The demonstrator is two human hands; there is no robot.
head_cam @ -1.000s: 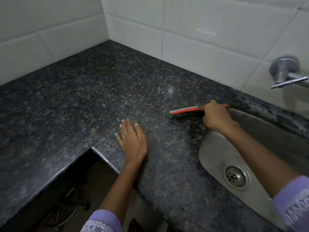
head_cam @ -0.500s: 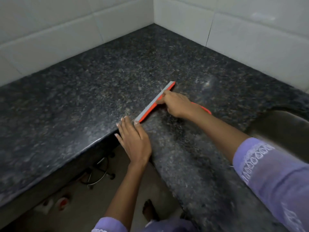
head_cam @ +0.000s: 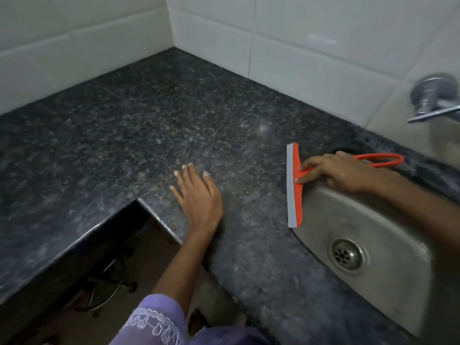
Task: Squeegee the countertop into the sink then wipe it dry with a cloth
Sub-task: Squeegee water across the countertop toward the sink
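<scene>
We see the dark speckled counter [head_cam: 149, 125] run bare from the tiled corner to its notched front edge. At its right, the steel sink [head_cam: 388, 290] shows only its drain [head_cam: 346, 255]; any water is hard to make out. The orange squeegee [head_cam: 295, 190] lies along the sink's left rim, pinched in our right hand's [head_cam: 341, 174] grip. Our left hand [head_cam: 199, 197] rests flat, fingers spread.

Orange squeegee [head_cam: 295, 192] with a grey blade sits right at the steel sink's [head_cam: 383, 220] left rim, on the dark speckled granite countertop [head_cam: 154, 125], loop handle pointing right.
</scene>
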